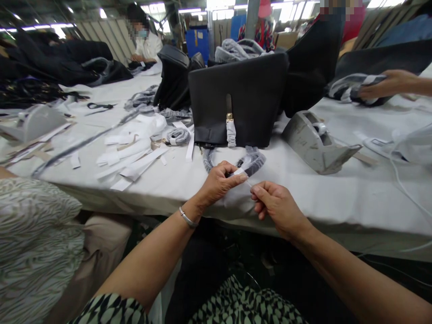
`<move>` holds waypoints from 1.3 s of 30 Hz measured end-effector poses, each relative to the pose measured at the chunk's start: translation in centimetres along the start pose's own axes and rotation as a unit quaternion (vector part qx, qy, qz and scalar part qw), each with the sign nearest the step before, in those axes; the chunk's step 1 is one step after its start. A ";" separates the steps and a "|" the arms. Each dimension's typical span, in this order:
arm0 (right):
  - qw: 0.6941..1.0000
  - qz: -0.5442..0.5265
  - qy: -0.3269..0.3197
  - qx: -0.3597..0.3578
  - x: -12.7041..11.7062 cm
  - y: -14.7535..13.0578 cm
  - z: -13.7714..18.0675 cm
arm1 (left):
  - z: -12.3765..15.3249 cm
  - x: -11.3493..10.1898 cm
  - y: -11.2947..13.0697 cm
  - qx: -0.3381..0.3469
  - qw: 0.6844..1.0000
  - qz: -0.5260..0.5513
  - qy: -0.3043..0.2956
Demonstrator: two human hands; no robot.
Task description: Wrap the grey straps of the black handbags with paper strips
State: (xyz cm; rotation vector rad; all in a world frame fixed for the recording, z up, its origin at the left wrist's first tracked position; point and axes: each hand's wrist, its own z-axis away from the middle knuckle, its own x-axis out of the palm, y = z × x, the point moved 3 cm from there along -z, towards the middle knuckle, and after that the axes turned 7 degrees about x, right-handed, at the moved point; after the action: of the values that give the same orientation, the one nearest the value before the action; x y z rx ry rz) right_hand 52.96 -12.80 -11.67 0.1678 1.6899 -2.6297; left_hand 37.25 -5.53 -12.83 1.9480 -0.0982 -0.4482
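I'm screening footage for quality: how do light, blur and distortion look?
Head view: overhead lights glare white; head view: the patterned garment at left is smeared, while the left hand and right hand look clearer; head view: the right forearm seems stretched, perhaps by a wide lens.

Tape dispenser (309,146) right of bag (248,96)

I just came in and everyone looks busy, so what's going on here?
A person's left hand holds a dark, plastic-wrapped looped handle with a small white strip on it. The fingers of the right hand seem to pinch something thin and pale beside it, too small to make out. Just behind stands a large black bag, with a grey, worn tape dispenser to its right. Farther right, a co-worker's hand grips another wrapped bundle.
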 end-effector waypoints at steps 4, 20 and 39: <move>0.971 0.160 0.106 -0.142 -0.8 -1.1 0.6 | -0.1 0.0 0.0 -0.008 1.000 0.021 0.003; 0.936 -0.179 -0.137 0.270 -0.6 -0.8 0.1 | -0.2 -0.1 0.4 -0.029 0.997 0.072 0.013; 0.918 0.191 0.141 -0.319 -0.1 -1.8 0.6 | -0.3 -0.2 0.3 -0.079 0.983 0.162 0.039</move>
State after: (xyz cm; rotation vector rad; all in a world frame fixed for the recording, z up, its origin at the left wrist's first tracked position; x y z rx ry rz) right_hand 52.85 -12.56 -9.75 0.7920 2.2200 -1.7374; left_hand 37.19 -5.36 -12.37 1.7494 -0.3147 -0.1575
